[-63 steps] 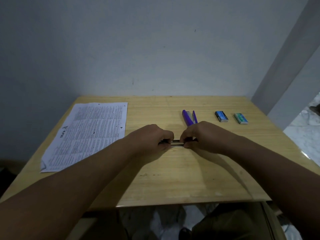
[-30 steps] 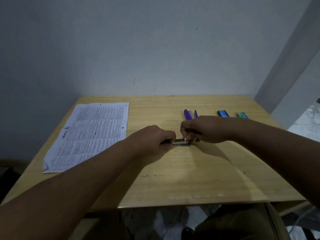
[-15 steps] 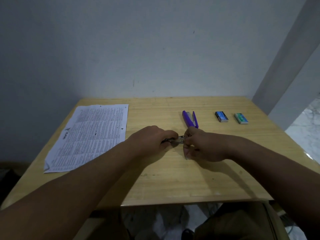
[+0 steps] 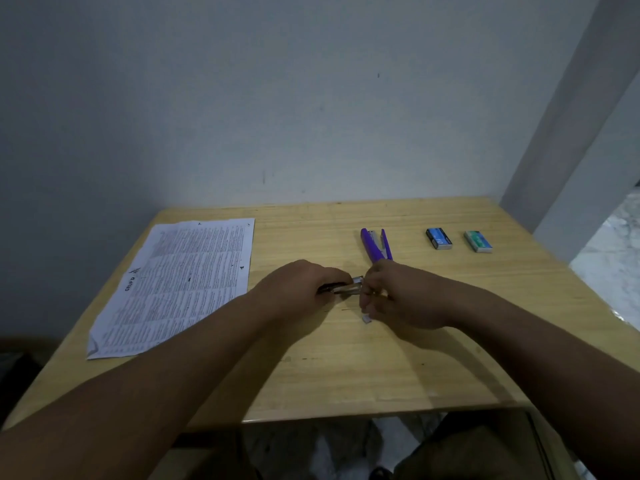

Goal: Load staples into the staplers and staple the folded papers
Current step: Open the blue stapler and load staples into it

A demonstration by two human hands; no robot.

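My left hand (image 4: 304,289) grips a small dark stapler (image 4: 346,288) lying on the wooden table (image 4: 346,375); its metal front end sticks out to the right. My right hand (image 4: 398,296) sits just right of that end, fingers curled, pinching a small pale strip of staples (image 4: 366,318) at its lower fingertips. A purple stapler (image 4: 375,244) lies open behind my right hand. A printed sheet of paper (image 4: 173,282) lies flat on the table's left side.
Two small staple boxes stand at the back right: a dark blue one (image 4: 438,239) and a green one (image 4: 478,241). A grey wall (image 4: 277,116) stands right behind the table. The table's near edge (image 4: 346,415) runs just ahead of my lap.
My right hand came down from above the stapler's front end to the table just right of it, now with a staple strip at its fingertips. My left hand kept its grip in place.
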